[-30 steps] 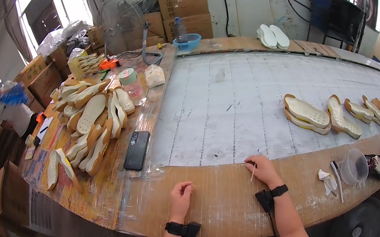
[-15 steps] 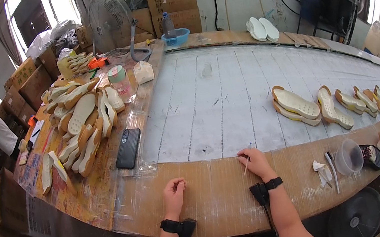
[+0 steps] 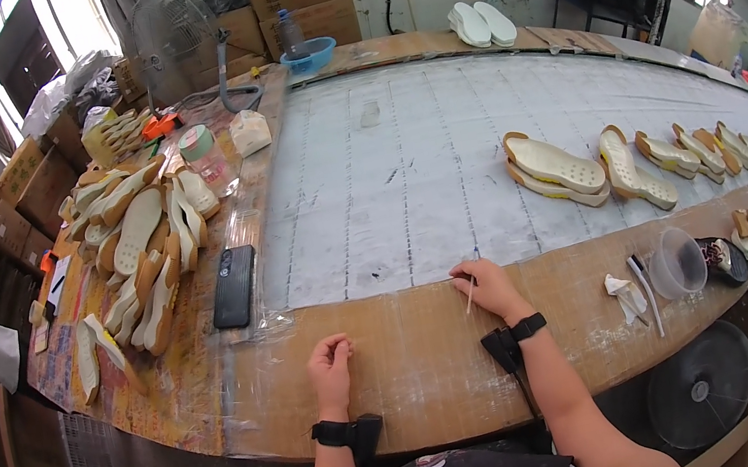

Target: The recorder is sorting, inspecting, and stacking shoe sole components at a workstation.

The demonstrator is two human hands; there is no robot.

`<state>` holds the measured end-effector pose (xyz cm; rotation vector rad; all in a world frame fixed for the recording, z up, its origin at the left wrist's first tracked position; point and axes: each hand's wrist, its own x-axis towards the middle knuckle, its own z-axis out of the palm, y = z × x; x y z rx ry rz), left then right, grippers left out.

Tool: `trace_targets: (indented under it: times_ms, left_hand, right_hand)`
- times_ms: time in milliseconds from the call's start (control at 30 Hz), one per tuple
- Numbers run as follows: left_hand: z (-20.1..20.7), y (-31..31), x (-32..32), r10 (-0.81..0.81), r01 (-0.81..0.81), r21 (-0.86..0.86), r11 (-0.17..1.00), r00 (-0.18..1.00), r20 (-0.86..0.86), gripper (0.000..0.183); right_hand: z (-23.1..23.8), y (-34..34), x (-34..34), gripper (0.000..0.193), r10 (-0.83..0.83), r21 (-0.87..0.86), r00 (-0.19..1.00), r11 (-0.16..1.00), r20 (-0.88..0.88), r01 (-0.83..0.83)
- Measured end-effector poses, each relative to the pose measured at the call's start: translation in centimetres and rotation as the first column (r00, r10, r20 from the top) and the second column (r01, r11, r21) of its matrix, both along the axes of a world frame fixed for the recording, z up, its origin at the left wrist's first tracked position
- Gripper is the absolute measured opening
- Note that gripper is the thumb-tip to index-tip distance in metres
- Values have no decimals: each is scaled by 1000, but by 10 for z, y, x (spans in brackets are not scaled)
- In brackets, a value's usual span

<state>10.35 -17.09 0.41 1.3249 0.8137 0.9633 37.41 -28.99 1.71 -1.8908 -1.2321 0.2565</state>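
Observation:
My right hand (image 3: 493, 293) is closed round a thin pale stick (image 3: 472, 293), perhaps a slim brush or pen, at the near edge of the white sheet (image 3: 359, 206). Its upper tip looks dark and points away from me. My left hand (image 3: 329, 366) is held in a loose fist over the brown table border (image 3: 404, 348), with nothing showing in it. To the right on the sheet, a pair of cream-and-tan shoe soles (image 3: 558, 168) lies overlapped, beside another sole (image 3: 633, 168) and a row of several more.
On the left stand a heap of soles (image 3: 134, 236), a black phone (image 3: 233, 286), a lidded jar (image 3: 206, 158) and a fan (image 3: 175, 43). Right of me lie crumpled tissue (image 3: 625, 294), a brush (image 3: 646, 295), a clear tub (image 3: 677, 263) and a dark shoe (image 3: 725, 260). White soles (image 3: 482, 24) rest at the back.
The whole view has shifted slightly, so the table's things sit higher and more to the left. Both hands keep nearly the same pose; the stick stays in my right hand.

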Motion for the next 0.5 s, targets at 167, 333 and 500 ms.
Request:
trace_targets:
  times_ms: [167,333,500]
  left_hand:
    - [-5,1,1,-36,36,-10,999,999,-4,11]
    - [-4,-1,-5,-22,22,-21,1000,1000,14,11]
    - [82,8,-22,-20,34,152,988,995,-94,12]
  right_hand:
    - [-4,-1,5,19,7,-29,999,1000,53,-6]
    - [5,0,-3,20,-14,-35,1000,999,8,14]
    - [-3,4,14,23,-87,74,952,991,-294,113]
